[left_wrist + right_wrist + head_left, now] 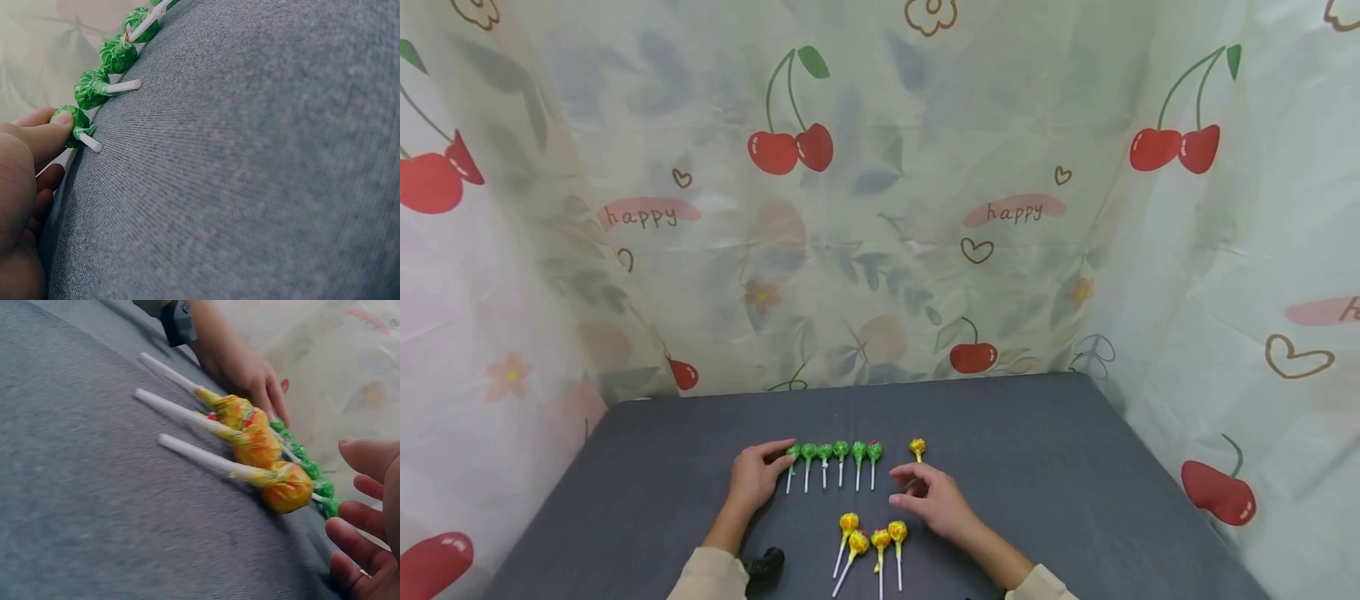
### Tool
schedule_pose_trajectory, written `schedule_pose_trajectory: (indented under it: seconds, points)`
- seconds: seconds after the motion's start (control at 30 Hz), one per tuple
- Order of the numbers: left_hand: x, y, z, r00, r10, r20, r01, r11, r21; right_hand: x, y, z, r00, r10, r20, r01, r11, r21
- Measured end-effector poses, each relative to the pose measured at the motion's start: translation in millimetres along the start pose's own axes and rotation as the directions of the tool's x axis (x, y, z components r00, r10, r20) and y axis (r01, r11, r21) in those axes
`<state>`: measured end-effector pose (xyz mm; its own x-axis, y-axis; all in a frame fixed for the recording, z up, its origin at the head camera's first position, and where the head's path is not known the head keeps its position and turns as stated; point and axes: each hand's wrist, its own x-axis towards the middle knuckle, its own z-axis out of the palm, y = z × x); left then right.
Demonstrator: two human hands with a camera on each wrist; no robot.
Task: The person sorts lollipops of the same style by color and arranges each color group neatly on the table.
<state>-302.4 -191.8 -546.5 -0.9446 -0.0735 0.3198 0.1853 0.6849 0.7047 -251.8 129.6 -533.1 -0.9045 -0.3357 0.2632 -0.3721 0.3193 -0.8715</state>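
At the left end of a row of several green-wrapped lollipops (840,451), my left hand (756,477) pinches the outermost green lollipop (79,128) by its wrapped head, thumb on top. Its white stick points toward me. My right hand (936,497) hovers over the table with fingers apart and nothing between them. Just beyond those fingers lies a single yellow lollipop (917,447), its stick mostly hidden by the hand. Nearer to me, several yellow lollipops (880,540) lie in a loose group; in the right wrist view the closest yellow lollipop (287,487) is beside my fingers.
A dark grey cloth (1037,467) covers the table. Behind and at both sides hangs a pale curtain (880,208) printed with cherries. A black strap-like device (765,564) sits at my left wrist.
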Motion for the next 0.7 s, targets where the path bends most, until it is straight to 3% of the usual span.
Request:
schedule_pose_trajectory:
  seconds: [0.2,0.43,0.7]
  points:
    - [0.5,-0.1,-0.7,1.000,-0.009,0.008,0.009,1.000,-0.009,-14.2,-29,-1,0.998,-0.054,0.042,0.056,0.997,-0.051]
    - [-0.5,-0.4,0.6,1.000,0.010,-0.002,-0.010,1.000,0.004,-16.5,3,1,0.988,-0.119,0.100,0.130,0.985,-0.110]
    - [-0.1,1.7,-2.0,1.000,0.004,0.006,-0.004,1.000,0.001,-18.8,-1,-3,0.971,-0.153,0.185,0.180,0.973,-0.143]
